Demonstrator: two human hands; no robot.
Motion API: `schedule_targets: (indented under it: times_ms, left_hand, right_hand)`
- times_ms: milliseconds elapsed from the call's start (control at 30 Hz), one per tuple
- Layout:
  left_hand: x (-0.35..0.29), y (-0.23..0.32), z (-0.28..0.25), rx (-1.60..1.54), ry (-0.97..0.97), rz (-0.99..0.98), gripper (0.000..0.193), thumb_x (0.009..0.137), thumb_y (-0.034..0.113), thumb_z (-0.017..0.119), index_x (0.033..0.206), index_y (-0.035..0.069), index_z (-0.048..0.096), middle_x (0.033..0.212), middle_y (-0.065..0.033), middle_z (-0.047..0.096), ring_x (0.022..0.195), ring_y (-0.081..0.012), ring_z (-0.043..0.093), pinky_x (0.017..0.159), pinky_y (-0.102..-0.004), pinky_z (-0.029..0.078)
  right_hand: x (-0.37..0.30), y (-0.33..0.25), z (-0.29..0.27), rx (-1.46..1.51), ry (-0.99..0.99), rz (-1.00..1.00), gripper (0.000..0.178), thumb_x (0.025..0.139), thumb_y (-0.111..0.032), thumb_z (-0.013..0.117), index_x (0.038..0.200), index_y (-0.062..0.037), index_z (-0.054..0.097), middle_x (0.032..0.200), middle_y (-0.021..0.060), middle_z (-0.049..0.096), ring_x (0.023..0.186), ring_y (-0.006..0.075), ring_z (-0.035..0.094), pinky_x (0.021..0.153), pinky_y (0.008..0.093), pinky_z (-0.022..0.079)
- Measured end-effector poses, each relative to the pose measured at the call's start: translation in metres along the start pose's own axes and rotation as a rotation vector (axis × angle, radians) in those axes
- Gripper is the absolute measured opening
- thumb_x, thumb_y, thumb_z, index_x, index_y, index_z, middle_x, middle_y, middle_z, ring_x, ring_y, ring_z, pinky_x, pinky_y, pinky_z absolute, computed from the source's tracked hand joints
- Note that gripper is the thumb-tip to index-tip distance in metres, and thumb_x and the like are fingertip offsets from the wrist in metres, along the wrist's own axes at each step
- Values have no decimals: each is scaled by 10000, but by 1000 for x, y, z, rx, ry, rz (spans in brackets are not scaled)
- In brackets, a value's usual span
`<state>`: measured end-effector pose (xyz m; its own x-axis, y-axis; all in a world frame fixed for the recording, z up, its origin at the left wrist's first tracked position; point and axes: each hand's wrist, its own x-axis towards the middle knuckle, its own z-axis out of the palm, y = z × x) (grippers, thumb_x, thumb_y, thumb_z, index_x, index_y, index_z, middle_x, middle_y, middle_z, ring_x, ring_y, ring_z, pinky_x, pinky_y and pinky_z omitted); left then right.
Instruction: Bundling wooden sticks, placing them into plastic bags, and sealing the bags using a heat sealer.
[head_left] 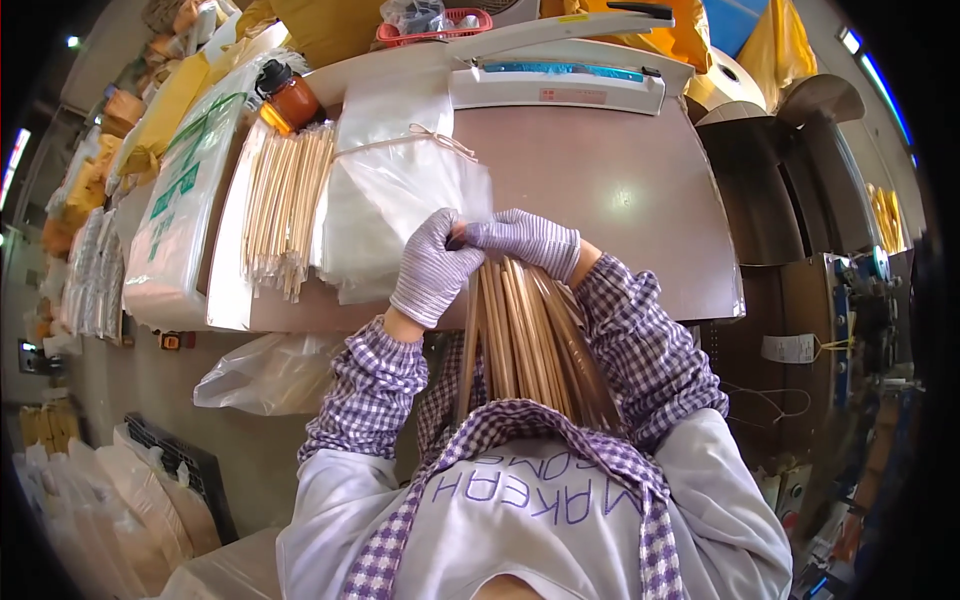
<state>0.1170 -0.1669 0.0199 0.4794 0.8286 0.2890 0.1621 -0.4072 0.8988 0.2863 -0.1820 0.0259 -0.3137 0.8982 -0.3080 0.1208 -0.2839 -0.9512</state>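
Note:
My left hand [434, 268] and my right hand [532, 242], both in striped purple-and-white gloves, meet above the table's front edge. Their fingers are closed in a pinch close together. Blurred clear plastic [478, 196] sticks up from between them, seemingly the mouth of a plastic bag. Below the hands a bundle of long thin tan sticks [530, 335] fans out toward my chest, with shiny film along its right side. The bundle's upper end is partly hidden by my right hand. Just beyond my left hand lies a stack of clear plastic bags [385, 215] with a cord [440, 140] across it.
More wrapped stick bundles [285, 205] lie left of the bag stack, beside an orange-brown bottle [288, 95]. A white bar sealer [560, 85] stands at the table's [630, 200] back, near a red basket [435, 28]. Packed plastic [180, 210] borders the left; a film roll [722, 82] sits back right.

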Motion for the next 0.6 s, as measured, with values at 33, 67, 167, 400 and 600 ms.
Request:
schedule_targets:
  times_ms: [33, 67, 167, 400, 600]
  left_hand:
    - [-1, 4, 1, 20, 19, -2, 132, 756, 16, 645, 818, 14, 528, 726, -28, 549, 641, -72, 510, 586, -213, 465]
    - [-7, -1, 1, 20, 19, -4, 132, 756, 16, 645, 818, 14, 528, 726, -28, 549, 641, -72, 510, 586, -213, 465]
    - [-21, -7, -4, -605, 234, -204, 171, 745, 30, 666, 865, 8, 546, 798, -15, 561, 654, -56, 487, 621, -198, 447]
    - [-11, -43, -51, -1547, 402, -430, 116, 804, 125, 585, 700, 138, 537, 680, 14, 551, 584, -87, 524, 551, -247, 471]
    - [3, -19, -32, -86, 424, -340, 130, 828, 177, 603, 795, 56, 638, 616, 42, 545, 525, -34, 438, 477, -185, 370]
  right_hand:
    - [0, 2, -3, -47, -1, -30, 500, 754, -449, 653, 959, 6, 649, 802, 72, 630, 732, 138, 558, 695, 239, 447]
    - [0, 5, -5, -94, -2, -61, 462, 758, -422, 658, 940, 2, 657, 801, 75, 640, 727, 142, 569, 695, 239, 452]
    - [-4, 7, -7, -238, 12, -352, 311, 759, -285, 661, 910, -14, 671, 789, 75, 656, 736, 142, 595, 693, 254, 467]
    - [1, 7, -3, -67, 26, -36, 212, 785, -178, 599, 930, -35, 659, 844, 90, 650, 799, 183, 604, 751, 273, 472]
    - [-23, -1, -10, 8, -143, -382, 192, 831, -165, 578, 905, 4, 635, 865, 77, 636, 828, 160, 586, 800, 293, 455]
